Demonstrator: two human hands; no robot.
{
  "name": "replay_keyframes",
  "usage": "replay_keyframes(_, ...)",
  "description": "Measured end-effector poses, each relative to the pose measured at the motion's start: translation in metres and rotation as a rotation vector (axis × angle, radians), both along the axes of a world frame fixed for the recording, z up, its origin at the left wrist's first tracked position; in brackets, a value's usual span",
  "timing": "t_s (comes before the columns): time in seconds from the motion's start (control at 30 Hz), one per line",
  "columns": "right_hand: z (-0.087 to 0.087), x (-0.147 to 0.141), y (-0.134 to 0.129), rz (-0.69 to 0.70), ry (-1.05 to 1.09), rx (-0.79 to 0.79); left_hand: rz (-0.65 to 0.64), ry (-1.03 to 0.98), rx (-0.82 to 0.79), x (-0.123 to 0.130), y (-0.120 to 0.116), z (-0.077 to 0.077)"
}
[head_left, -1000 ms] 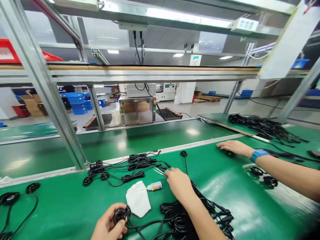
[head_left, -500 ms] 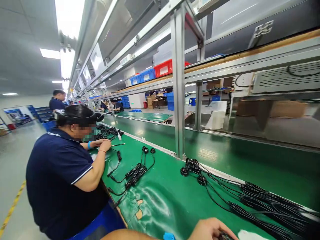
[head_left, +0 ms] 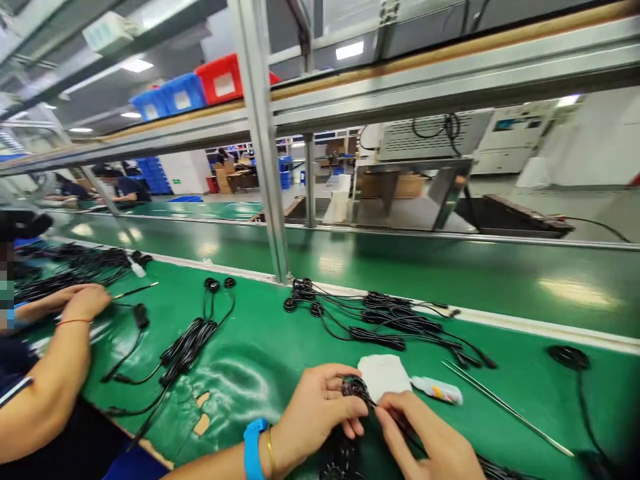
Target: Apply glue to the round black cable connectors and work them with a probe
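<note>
My left hand (head_left: 320,403), with a blue band at its wrist, is closed around a small round black part (head_left: 355,387). Close on its right, my right hand (head_left: 425,433) pinches the thin black cable coming from that part. Beneath both hands lie more round black parts (head_left: 340,460), partly covered. Just behind the hands are a white cloth or paper (head_left: 385,377) and a small white bottle (head_left: 437,391) with a coloured label. Bundled black cables (head_left: 395,320) with round ends lie farther back on the green table (head_left: 260,333).
A co-worker's hands (head_left: 83,307) work at the left beside a thin rod. Another cable bundle (head_left: 187,347) lies between us. Metal tweezers (head_left: 510,407) and a round black part (head_left: 569,357) with cable are at right. A metal post (head_left: 265,147) stands behind the table.
The view has swung to the right, so the co-worker is now mostly out of frame. Both my hands, the bottle and the tweezers have come into sight.
</note>
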State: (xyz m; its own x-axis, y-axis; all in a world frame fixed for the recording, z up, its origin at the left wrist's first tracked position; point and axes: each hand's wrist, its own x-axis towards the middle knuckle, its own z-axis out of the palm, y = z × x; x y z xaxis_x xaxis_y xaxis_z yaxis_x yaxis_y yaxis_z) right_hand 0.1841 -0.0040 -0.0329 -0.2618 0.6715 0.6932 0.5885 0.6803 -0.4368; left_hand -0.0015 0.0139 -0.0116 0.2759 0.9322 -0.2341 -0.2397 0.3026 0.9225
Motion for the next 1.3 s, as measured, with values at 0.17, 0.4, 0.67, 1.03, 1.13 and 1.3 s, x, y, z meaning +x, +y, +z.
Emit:
replay_keyframes(0.17,0.003,-0.001,-0.003,-0.014,-0.011,-0.076,-0.019,0.032,0.035,0.001,0.002,0.002)
replay_keyframes(0.4,0.005,-0.001,-0.006,0.010,0.025,-0.093,-0.043,0.075,0.085,-0.001,0.001,0.002)
replay_keyframes(0.67,0.010,-0.005,-0.008,-0.037,0.019,0.020,-0.085,0.238,0.331,-0.006,-0.003,0.009)
replay_keyframes(1.03,0.012,-0.008,-0.009,-0.048,-0.114,0.148,-0.086,0.329,0.529,-0.006,-0.002,0.006)
replay_keyframes(1.13,0.013,-0.009,-0.010,-0.033,-0.068,0.144,-0.076,0.347,0.578,-0.006,-0.002,0.004)
replay_keyframes(1.3,0.017,-0.009,-0.010,0.004,-0.035,0.127,-0.072,0.366,0.606,-0.005,-0.003,0.004)
